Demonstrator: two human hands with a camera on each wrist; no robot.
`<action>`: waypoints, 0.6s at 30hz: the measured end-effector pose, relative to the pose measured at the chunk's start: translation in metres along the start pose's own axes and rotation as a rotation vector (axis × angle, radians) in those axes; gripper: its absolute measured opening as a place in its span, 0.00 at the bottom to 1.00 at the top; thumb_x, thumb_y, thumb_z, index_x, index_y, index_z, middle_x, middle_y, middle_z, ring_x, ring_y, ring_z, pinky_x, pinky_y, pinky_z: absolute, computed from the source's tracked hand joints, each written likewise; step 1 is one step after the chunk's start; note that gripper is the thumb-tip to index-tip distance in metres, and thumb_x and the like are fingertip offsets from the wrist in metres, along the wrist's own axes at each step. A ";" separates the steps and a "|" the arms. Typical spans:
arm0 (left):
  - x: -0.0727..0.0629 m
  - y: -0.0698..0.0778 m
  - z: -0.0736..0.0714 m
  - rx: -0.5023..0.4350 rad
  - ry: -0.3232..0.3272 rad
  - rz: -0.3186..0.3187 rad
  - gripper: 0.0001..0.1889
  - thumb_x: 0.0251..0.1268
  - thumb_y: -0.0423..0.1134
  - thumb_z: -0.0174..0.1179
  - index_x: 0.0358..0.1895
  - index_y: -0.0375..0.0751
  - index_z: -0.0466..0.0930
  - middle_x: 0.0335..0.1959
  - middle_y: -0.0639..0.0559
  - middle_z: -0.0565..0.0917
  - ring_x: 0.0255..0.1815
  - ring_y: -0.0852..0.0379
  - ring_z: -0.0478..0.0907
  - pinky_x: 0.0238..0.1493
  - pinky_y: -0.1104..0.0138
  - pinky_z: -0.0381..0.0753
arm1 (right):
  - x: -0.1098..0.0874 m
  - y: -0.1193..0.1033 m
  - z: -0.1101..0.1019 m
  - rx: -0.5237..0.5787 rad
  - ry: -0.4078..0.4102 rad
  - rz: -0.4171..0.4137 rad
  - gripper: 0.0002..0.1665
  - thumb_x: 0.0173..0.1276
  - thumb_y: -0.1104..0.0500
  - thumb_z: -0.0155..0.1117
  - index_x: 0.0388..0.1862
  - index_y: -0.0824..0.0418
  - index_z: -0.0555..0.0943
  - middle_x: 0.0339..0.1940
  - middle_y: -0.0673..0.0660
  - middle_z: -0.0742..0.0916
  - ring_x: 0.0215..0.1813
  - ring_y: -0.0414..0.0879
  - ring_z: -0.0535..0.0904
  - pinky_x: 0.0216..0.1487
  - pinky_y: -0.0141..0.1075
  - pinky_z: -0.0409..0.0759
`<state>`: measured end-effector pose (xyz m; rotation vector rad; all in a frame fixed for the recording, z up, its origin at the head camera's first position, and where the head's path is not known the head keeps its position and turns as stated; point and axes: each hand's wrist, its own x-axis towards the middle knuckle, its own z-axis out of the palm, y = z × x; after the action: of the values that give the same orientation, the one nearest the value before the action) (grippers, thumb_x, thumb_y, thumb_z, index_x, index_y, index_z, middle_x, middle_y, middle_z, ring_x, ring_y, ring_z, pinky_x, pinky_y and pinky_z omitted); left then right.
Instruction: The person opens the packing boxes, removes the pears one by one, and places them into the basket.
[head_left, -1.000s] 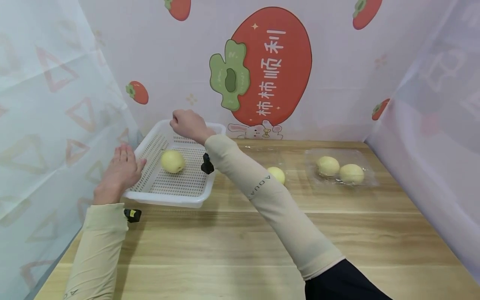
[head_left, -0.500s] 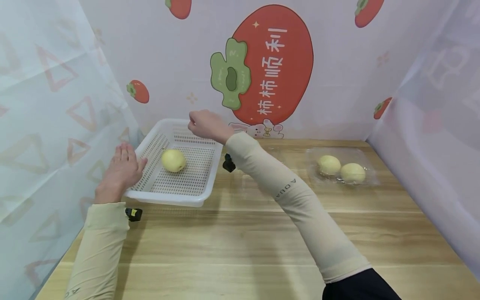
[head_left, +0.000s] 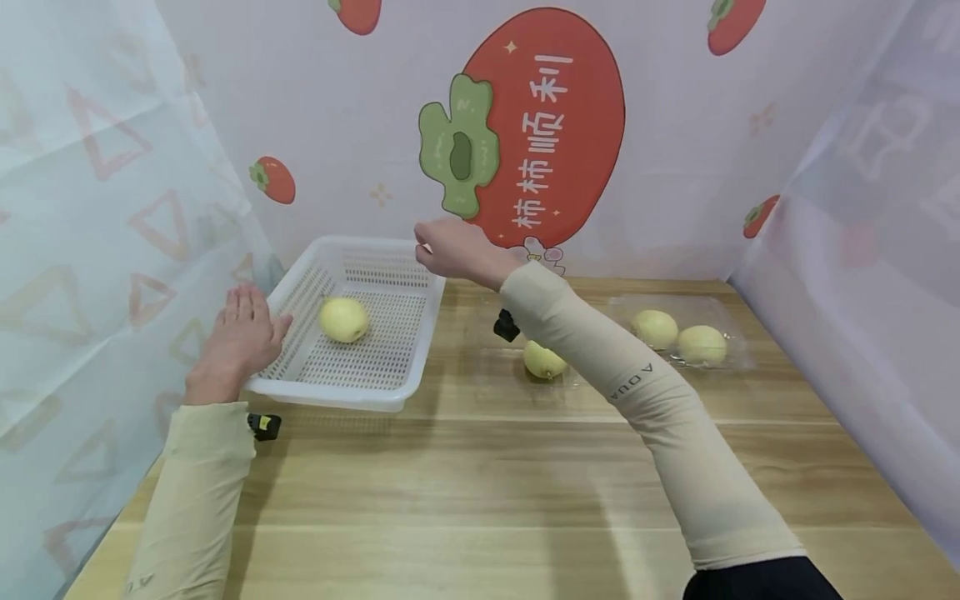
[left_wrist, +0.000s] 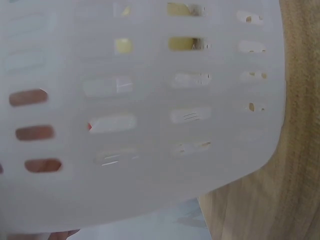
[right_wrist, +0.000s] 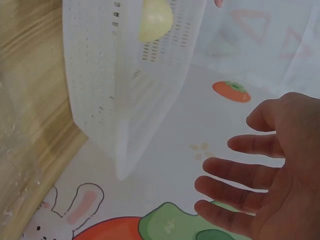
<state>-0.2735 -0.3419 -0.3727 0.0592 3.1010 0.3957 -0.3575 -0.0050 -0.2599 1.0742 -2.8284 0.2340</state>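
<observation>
A white slotted plastic basket (head_left: 330, 398) stands at the back left with one pale yellow pear-like fruit (head_left: 344, 320) inside. My left hand (head_left: 238, 337) lies along the basket's left rim, fingers straight. In the left wrist view the basket wall (left_wrist: 150, 187) fills most of the picture, and bits of fingers (left_wrist: 35, 132) show through its slots. My right hand (head_left: 465, 252) is in the air by the basket's back right corner. The right wrist view shows this hand (right_wrist: 260, 175) holding nothing, its fingers spread and lightly bent, apart from the basket (right_wrist: 95, 80).
Right of the basket, one more pale yellow fruit (head_left: 543, 360) sits in a clear plastic tray (head_left: 495, 367), partly behind my right sleeve. Another clear tray (head_left: 701, 307) at the back right holds two fruits (head_left: 702, 344). Printed cloth walls (head_left: 337, 125) enclose the wooden table (head_left: 420, 500).
My right hand has moved rightward from over the basket to beyond its back right corner. My left hand, the basket and the fruit in it stay in place.
</observation>
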 end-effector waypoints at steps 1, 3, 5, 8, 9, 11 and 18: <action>0.000 0.000 -0.001 0.003 0.001 0.002 0.44 0.78 0.58 0.24 0.71 0.20 0.19 0.73 0.23 0.21 0.76 0.27 0.20 0.75 0.36 0.31 | -0.003 0.002 0.000 0.003 -0.004 -0.001 0.11 0.76 0.54 0.45 0.40 0.57 0.75 0.31 0.52 0.80 0.31 0.44 0.71 0.28 0.35 0.68; 0.001 0.001 -0.002 0.010 0.001 0.005 0.44 0.78 0.58 0.24 0.71 0.20 0.20 0.73 0.23 0.22 0.76 0.27 0.21 0.75 0.36 0.31 | -0.008 0.005 0.000 0.000 -0.005 -0.004 0.13 0.76 0.53 0.47 0.47 0.57 0.77 0.40 0.53 0.84 0.37 0.44 0.77 0.33 0.38 0.75; 0.001 0.002 -0.002 0.012 0.003 0.003 0.44 0.78 0.58 0.24 0.71 0.20 0.20 0.73 0.23 0.23 0.76 0.27 0.21 0.75 0.36 0.32 | -0.013 0.008 0.001 -0.003 -0.006 -0.010 0.16 0.76 0.53 0.47 0.53 0.58 0.77 0.48 0.53 0.85 0.44 0.46 0.80 0.38 0.42 0.80; 0.001 0.003 -0.003 0.016 0.004 0.002 0.44 0.78 0.58 0.24 0.71 0.20 0.19 0.73 0.23 0.23 0.76 0.27 0.21 0.75 0.36 0.32 | -0.022 0.011 0.003 -0.003 0.023 -0.031 0.18 0.76 0.52 0.47 0.56 0.57 0.77 0.53 0.54 0.85 0.49 0.47 0.81 0.42 0.45 0.83; 0.001 0.003 -0.002 0.017 0.005 0.002 0.44 0.78 0.59 0.24 0.71 0.20 0.19 0.73 0.23 0.22 0.76 0.27 0.20 0.75 0.36 0.32 | -0.025 0.013 0.003 0.000 0.035 -0.037 0.18 0.76 0.52 0.48 0.57 0.57 0.77 0.54 0.54 0.84 0.49 0.47 0.81 0.42 0.45 0.83; 0.001 0.003 -0.002 0.015 0.008 0.002 0.44 0.78 0.59 0.24 0.71 0.21 0.19 0.73 0.24 0.22 0.76 0.27 0.20 0.75 0.36 0.31 | -0.031 0.015 0.004 0.002 0.058 -0.050 0.18 0.76 0.52 0.48 0.56 0.57 0.77 0.52 0.54 0.84 0.47 0.46 0.80 0.40 0.43 0.83; -0.002 0.004 -0.002 0.017 0.016 -0.002 0.44 0.78 0.58 0.25 0.71 0.21 0.19 0.73 0.24 0.21 0.76 0.28 0.20 0.75 0.35 0.33 | -0.054 0.023 0.011 -0.053 0.089 -0.082 0.19 0.76 0.51 0.48 0.57 0.56 0.79 0.52 0.53 0.85 0.49 0.48 0.80 0.39 0.41 0.83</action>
<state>-0.2712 -0.3387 -0.3693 0.0530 3.1197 0.3720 -0.3332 0.0447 -0.2815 1.1363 -2.6900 0.1931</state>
